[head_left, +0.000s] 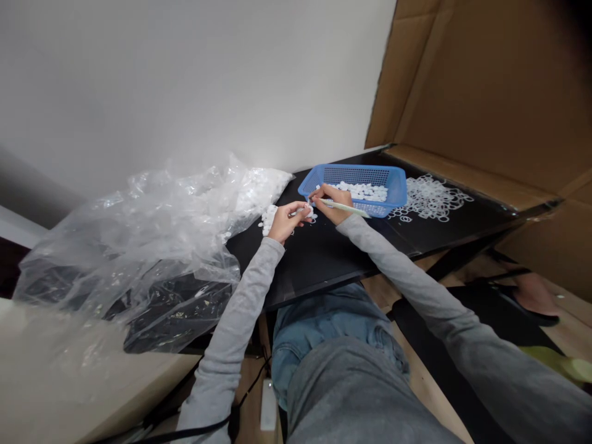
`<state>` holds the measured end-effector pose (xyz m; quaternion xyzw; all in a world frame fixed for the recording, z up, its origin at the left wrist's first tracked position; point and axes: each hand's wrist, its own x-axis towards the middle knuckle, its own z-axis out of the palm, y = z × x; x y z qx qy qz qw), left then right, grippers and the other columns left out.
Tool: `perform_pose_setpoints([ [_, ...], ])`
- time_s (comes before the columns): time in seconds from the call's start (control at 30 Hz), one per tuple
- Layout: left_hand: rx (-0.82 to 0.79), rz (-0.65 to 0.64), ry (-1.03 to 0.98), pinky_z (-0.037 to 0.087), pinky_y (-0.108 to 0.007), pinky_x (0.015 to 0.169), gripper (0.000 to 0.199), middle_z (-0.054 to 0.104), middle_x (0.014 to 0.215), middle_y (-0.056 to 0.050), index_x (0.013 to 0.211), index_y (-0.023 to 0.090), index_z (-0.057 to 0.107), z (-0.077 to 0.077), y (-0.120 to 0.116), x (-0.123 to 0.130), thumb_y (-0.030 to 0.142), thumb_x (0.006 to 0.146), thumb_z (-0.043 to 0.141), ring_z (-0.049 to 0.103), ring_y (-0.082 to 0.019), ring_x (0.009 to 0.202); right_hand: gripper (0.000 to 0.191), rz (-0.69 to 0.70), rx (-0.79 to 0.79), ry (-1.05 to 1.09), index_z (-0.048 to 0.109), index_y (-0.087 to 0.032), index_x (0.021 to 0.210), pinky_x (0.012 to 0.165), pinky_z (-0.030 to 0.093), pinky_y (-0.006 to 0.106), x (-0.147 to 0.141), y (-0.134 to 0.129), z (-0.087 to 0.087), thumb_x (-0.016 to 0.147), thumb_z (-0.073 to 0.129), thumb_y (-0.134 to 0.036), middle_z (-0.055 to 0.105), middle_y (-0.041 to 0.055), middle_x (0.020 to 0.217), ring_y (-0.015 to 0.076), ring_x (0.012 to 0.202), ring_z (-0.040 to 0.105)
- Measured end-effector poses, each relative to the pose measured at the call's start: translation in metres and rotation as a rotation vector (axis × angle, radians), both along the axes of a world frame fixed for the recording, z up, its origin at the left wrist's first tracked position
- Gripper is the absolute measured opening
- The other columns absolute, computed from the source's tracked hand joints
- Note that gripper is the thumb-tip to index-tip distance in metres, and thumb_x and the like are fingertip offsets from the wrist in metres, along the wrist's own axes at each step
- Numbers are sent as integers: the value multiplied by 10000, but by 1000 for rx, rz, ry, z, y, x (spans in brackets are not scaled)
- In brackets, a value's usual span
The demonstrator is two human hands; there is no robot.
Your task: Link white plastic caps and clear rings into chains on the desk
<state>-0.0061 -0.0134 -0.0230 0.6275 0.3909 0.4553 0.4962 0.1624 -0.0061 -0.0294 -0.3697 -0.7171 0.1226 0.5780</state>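
My left hand [285, 222] is closed, pinching a small white piece whose exact kind is too small to make out. Close by, my right hand [337, 202] grips a slim pale tool with a long flat handle [351, 208]; its working end is hidden at the fingers. The fingertips of both hands nearly meet over the black table [319, 256]. Small white pieces [267, 217] lie in a heap beside my left hand. Just behind my right hand stands a blue plastic basket [398, 185] with many white pieces [365, 191] inside.
A heap of thin white rings [432, 197] lies right of the basket. On the left spreads a large clear plastic bag [171, 216] with white pieces at its far end. Cardboard [499, 80] walls off the right side; a white wall [194, 80] rises behind.
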Motion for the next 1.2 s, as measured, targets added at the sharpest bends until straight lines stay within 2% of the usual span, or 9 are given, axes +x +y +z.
perform_pose_setpoints([
  [0.13,-11,60,-43,431,-185,574,419,688,777,-16,853,141,692,2,-1,-1,469,624,813,662,-106,658,281,96,-67,181,555,-223,764,585,483,284,5,2,3,804,653,-484,650,-11,660,146,590,596],
  [0.23,-36,98,-47,427,-189,581,410,683,775,-4,860,146,692,2,-2,-1,458,626,817,655,-95,638,321,162,-109,299,577,-239,916,484,409,247,5,-2,6,890,540,-557,546,-58,534,110,449,481],
  [0.3,-49,96,-39,425,-193,581,408,684,771,-6,848,144,687,3,-3,-1,455,622,822,657,-100,640,358,174,-70,249,592,-238,919,535,434,255,3,-4,6,919,487,-581,581,-37,591,117,506,521],
  [0.4,-64,65,-46,432,-195,586,441,686,748,-10,828,137,677,2,-4,0,474,593,837,661,-107,643,401,168,16,41,593,-216,798,653,463,278,0,-6,4,834,608,-615,643,6,739,152,679,595],
  [0.5,-94,48,-70,447,-196,597,508,682,708,-9,827,128,678,1,-4,-1,495,528,862,659,-107,639,425,192,26,-51,567,-204,748,663,449,283,1,-3,2,763,693,-610,647,15,753,159,689,587],
  [0.73,-101,7,-170,542,-262,761,524,699,726,-15,816,127,712,0,-3,-2,471,465,894,641,-100,676,372,280,-89,146,516,-218,742,735,485,321,5,0,4,734,752,-505,655,14,802,178,756,619],
  [0.9,-57,20,-147,552,-319,835,474,711,744,-30,846,118,716,-2,-2,-1,400,509,893,666,-129,711,379,289,-192,301,501,-223,740,785,511,340,8,6,0,674,790,-460,653,0,811,172,794,624],
  [1.07,-65,38,-138,550,-284,773,362,696,725,-21,825,119,705,-2,-1,1,358,594,848,647,-109,670,394,402,-354,332,500,-211,711,633,486,278,8,12,-4,593,830,-393,638,-21,724,121,635,567],
  [1.2,7,78,-36,531,-257,680,291,676,678,-6,816,125,693,-3,1,0,320,636,810,625,-105,611,410,381,-490,506,473,-210,692,588,471,248,11,16,-1,540,835,-332,621,-25,705,99,606,553],
])
